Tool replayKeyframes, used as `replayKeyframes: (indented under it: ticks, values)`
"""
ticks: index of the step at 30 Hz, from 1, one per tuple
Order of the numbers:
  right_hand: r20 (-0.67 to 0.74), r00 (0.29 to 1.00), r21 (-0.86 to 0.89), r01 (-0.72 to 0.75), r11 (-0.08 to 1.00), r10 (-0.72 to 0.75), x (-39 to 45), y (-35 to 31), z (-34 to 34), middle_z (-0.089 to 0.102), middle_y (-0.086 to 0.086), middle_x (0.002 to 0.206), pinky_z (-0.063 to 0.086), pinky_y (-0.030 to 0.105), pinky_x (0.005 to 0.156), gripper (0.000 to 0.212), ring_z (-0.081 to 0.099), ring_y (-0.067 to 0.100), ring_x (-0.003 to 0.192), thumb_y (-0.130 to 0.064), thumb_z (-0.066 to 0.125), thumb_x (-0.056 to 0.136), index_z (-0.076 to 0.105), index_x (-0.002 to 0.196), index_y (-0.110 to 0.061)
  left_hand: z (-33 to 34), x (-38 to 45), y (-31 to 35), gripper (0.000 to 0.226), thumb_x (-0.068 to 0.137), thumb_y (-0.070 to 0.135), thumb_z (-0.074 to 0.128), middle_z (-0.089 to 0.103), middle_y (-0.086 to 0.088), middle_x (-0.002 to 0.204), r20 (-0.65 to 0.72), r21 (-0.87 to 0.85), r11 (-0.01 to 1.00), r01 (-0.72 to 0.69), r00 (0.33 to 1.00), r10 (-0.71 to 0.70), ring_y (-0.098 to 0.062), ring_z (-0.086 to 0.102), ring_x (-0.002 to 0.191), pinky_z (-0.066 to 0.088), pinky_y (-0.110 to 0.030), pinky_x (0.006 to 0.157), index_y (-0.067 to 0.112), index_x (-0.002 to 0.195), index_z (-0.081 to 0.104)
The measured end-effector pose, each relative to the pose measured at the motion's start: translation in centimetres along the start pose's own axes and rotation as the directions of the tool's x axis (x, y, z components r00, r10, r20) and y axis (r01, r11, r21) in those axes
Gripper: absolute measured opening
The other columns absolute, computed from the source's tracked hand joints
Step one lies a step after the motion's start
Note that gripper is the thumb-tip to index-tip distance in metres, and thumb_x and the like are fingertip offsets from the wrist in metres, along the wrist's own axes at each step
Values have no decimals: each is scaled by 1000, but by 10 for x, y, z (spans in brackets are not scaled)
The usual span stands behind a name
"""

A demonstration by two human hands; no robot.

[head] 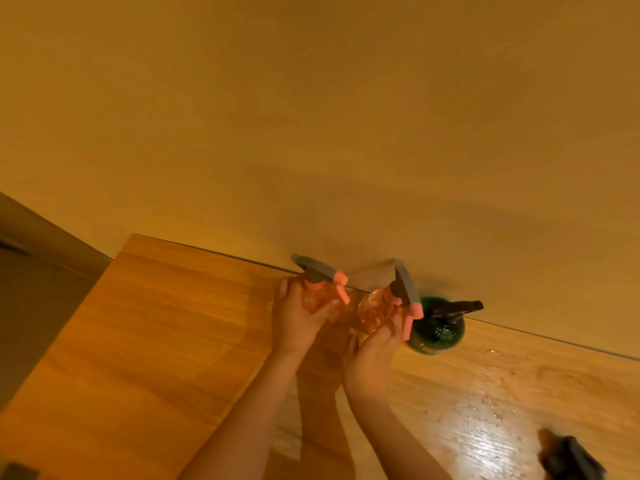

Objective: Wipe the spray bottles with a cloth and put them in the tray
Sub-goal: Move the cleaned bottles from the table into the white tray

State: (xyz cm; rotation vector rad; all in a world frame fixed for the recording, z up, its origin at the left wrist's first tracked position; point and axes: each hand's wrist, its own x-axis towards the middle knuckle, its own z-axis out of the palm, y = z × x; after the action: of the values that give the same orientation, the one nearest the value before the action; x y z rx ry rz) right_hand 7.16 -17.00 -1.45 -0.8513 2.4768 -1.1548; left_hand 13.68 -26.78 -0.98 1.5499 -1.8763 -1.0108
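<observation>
Two orange spray bottles with grey and pink spray heads are held above the far edge of a wooden table [156, 341]. My left hand [298, 317] grips the left orange bottle [317, 296] round its body. My right hand [374, 351] grips the right orange bottle [375, 308] from below, fingers near its pink trigger. A green spray bottle [436, 334] with a dark spray head stands on the table against the wall, just right of my right hand. No cloth or tray is in view.
A plain wall [346, 116] rises right behind the table's far edge. Water drops [485, 420] lie on the wood at the right. A dark blurred object [571, 455] sits at the bottom right corner. The table's left edge drops to the floor [31, 306].
</observation>
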Motion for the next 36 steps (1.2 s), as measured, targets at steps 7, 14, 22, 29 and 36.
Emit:
replayKeyframes:
  ticks: [7,14,22,29,36]
  values:
    - [-57,992,61,-109,992,112,7,0,-1,19,33,145,21,49,109,89,15,43,137,-22,70,81,13,141,11,-4,-15,-6,49,64,27,87,61,-9,105,-157,2,1000,-24,987,24,-29,60,101,49,-31,82,6,101,61]
    - [-65,994,104,-77,992,84,24,-1,-4,35,16,133,33,25,91,50,33,16,117,4,62,81,47,128,-2,-6,-19,0,72,66,35,85,57,-23,123,-54,96,995,-22,998,27,-39,49,120,42,-47,100,-4,120,57]
    - [162,987,165,-32,986,5,38,4,-18,54,6,97,37,26,67,24,56,26,92,6,49,87,54,108,-4,-10,-31,-12,74,73,60,53,56,-14,128,154,110,991,-81,986,63,-34,46,124,36,-41,105,6,123,57]
    - [237,967,163,-133,978,92,37,-4,-11,35,1,125,39,36,94,59,37,16,116,-23,74,77,41,125,-12,-10,-35,-11,61,62,43,84,46,15,114,130,34,999,-34,991,29,-24,45,118,45,-44,96,25,114,55]
    - [273,962,348,-104,932,5,41,-6,-23,59,-6,97,45,19,72,48,57,13,92,2,63,79,43,109,-30,-9,-32,-20,46,68,29,85,59,15,96,210,-79,992,100,974,-82,4,56,90,43,-11,76,30,102,54]
